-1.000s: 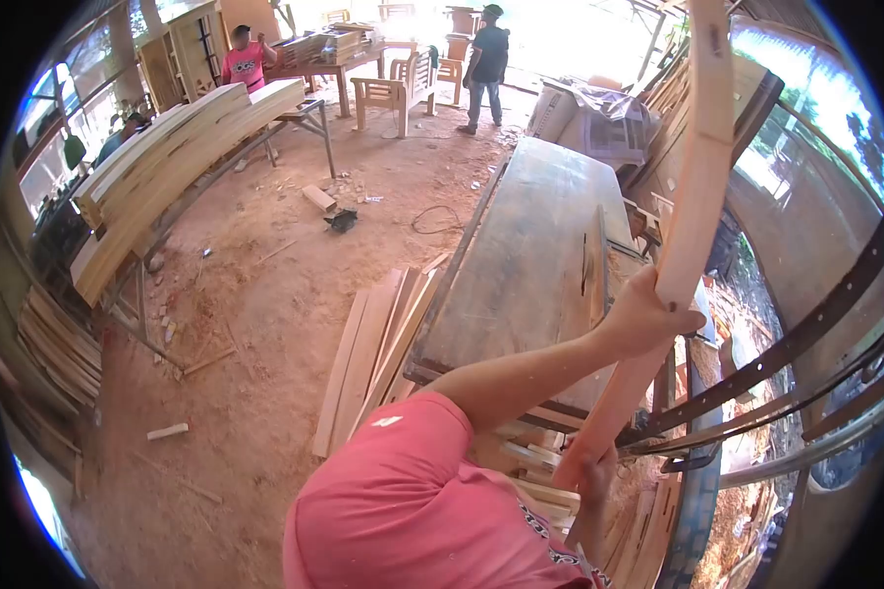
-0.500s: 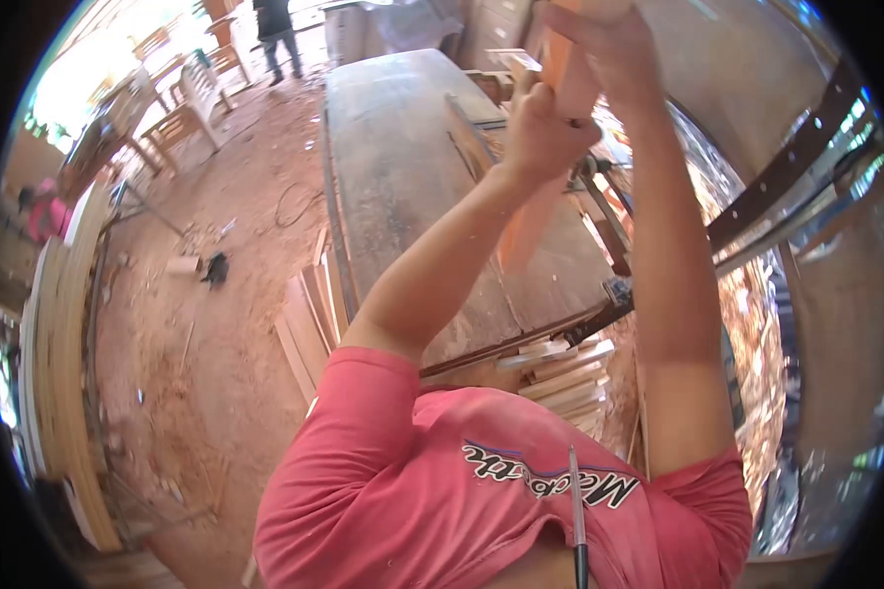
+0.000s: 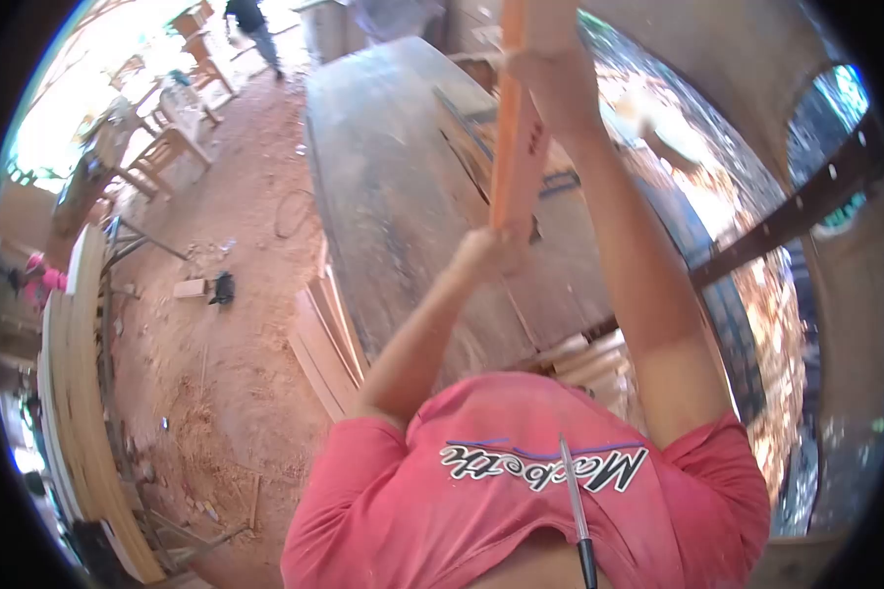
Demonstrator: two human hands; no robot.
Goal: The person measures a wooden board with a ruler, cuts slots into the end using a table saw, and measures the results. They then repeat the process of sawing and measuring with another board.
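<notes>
A long wooden board point(image 3: 514, 162) with an orange-tinted edge and dark marks on one face is held up over a wide, worn worktable point(image 3: 383, 157). My left hand point(image 3: 491, 252) is closed around its near end. Farther along the same board, my right hand point(image 3: 563, 83) grips it, with the fingers partly hidden. The far end of the board runs out of the top of the view. A slot and metal parts show in the tabletop beside the board.
Cut planks point(image 3: 326, 344) lean by the table's left side, and more pieces point(image 3: 599, 368) lie under its near edge. Long boards point(image 3: 93, 412) are stacked at far left. Wooden chairs point(image 3: 172, 147) and a walking person point(image 3: 255, 34) are at the back. A dark beam point(image 3: 786, 206) crosses at right.
My left hand has slid down to the board's near end and my right hand has shifted left. The board has swung more upright in view. The person at the back has moved.
</notes>
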